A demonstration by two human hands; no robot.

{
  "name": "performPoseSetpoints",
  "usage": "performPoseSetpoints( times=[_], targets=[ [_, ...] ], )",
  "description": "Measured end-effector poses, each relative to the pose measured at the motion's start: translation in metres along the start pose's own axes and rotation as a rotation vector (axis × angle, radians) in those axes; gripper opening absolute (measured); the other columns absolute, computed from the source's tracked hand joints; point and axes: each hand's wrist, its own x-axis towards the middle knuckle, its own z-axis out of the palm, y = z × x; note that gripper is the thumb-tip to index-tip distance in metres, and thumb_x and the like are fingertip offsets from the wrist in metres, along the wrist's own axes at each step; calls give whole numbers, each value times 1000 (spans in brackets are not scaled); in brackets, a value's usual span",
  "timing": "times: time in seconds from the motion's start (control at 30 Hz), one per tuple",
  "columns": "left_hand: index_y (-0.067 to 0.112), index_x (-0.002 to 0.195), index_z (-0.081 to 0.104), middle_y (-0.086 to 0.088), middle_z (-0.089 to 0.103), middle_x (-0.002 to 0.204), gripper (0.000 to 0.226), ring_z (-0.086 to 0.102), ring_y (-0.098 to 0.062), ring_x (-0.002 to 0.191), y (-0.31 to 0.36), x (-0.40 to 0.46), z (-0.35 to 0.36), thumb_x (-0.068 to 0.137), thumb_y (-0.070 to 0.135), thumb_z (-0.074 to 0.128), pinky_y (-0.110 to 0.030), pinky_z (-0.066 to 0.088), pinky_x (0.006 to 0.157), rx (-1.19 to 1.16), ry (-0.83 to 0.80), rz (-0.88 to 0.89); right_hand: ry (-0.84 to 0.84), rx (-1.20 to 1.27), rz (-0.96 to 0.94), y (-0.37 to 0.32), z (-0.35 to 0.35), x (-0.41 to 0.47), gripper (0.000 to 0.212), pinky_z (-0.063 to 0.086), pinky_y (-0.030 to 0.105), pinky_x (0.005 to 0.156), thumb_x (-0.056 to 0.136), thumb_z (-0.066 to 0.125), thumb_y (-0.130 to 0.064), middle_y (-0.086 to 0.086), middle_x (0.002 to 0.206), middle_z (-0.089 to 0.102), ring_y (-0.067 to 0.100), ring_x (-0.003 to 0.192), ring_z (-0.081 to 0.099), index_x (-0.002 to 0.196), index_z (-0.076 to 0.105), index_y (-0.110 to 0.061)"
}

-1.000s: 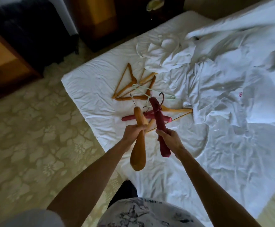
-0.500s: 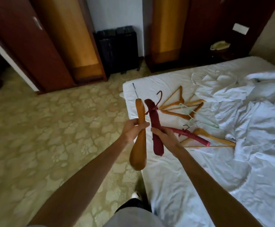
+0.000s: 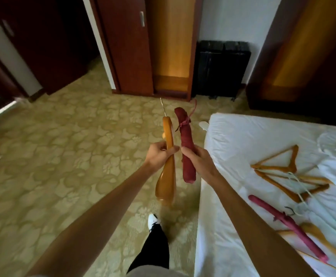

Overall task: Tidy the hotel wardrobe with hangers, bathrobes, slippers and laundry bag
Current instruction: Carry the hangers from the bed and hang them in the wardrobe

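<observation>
Fingers of the left hand (image 3: 159,155) curl round the middle of a wooden hanger (image 3: 166,166), thumb across its front; the hanger stands nearly upright at frame centre, its metal hook pointing up. Fingers of the right hand (image 3: 198,159) wrap a red padded hanger (image 3: 186,144), held upright just beside the wooden one, the two hands almost touching. Both hangers hang over the carpet (image 3: 63,156), left of the bed's edge. On the bed (image 3: 233,146), right of frame, lie more hangers: crossed wooden ones (image 3: 279,169), a pale thin one (image 3: 301,196) and a second red one (image 3: 287,221) at lower right. An open wardrobe (image 3: 171,47) with a lit interior stands at upper centre, a dark radiator (image 3: 221,68) to its right. One leg and a white shoe (image 3: 152,220) show at bottom centre.
</observation>
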Motion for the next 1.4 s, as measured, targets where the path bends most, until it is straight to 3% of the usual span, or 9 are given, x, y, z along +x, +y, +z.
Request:
performPoseSetpoints(
  times=[0.2, 0.37, 0.57, 0.67, 0.93, 1.0, 1.13, 1.27, 1.4],
  targets=[
    [13, 88, 72, 5, 65, 72, 20, 59, -4, 60, 6, 134, -59, 85, 32, 78, -15, 44, 51, 11, 65, 27, -13, -23, -43, -46, 38, 147, 31, 56, 46, 84, 83, 68, -49, 10, 91, 73, 27, 87, 71, 95, 71, -21],
    [13, 98, 74, -4, 74, 92, 30, 71, -18, 85, 32, 245, -105, 84, 39, 78, -33, 58, 74, -22, 62, 65, -4, -58, -67, -79, 54, 262, 17, 55, 37, 76, 94, 66, -38, 9, 89, 72, 23, 83, 70, 94, 69, -21],
    [16, 105, 73, -1, 72, 97, 28, 70, -14, 87, 50, 353, -137, 86, 37, 77, -26, 57, 73, -76, 21, 61, 27, -28, -27, -80, 59, 369, 23, 57, 43, 80, 90, 71, -42, 7, 88, 72, 24, 81, 70, 97, 69, -20],
    [15, 103, 74, -1, 72, 91, 31, 70, -16, 83, 51, 413, -145, 84, 39, 78, -32, 60, 74, -91, 9, 40, 43, -25, 26, -77, 56, 425, 22, 58, 37, 76, 92, 70, -34, 10, 88, 72, 22, 78, 69, 98, 68, -13],
    [11, 88, 71, 4, 57, 66, 26, 57, -10, 61, 66, 618, -174, 87, 36, 77, -22, 47, 56, -98, -59, 10, 98, -11, 55, -71, 48, 628, 22, 56, 35, 70, 92, 71, -34, 7, 84, 71, 23, 75, 68, 98, 69, -13],
    [9, 91, 71, 1, 58, 69, 30, 58, -13, 64, 79, 684, -186, 86, 38, 77, -23, 47, 57, -95, -69, 6, 105, -20, 39, -84, 46, 692, 19, 55, 31, 68, 93, 70, -32, 7, 85, 72, 21, 76, 69, 100, 69, -14],
    [13, 98, 73, 1, 65, 77, 32, 63, -14, 73, 121, 803, -218, 84, 41, 79, -25, 49, 64, -133, -27, -12, 79, 1, 25, -126, 51, 816, 23, 58, 41, 78, 91, 71, -34, 13, 94, 74, 28, 84, 72, 105, 68, -16],
    [19, 78, 69, 9, 59, 59, 22, 57, -7, 56, 154, 904, -246, 85, 37, 79, -20, 44, 54, -119, -10, 21, 58, 9, 3, -168, 61, 920, 22, 58, 37, 79, 90, 71, -38, 7, 97, 74, 26, 90, 72, 105, 69, -23],
    [22, 77, 69, 15, 59, 57, 20, 58, -5, 56, 164, 985, -267, 85, 38, 79, -21, 44, 56, -132, 27, 27, 6, -19, -16, -196, 69, 1011, 22, 58, 40, 79, 89, 73, -40, 10, 93, 75, 28, 87, 72, 102, 71, -22]
  ],
)
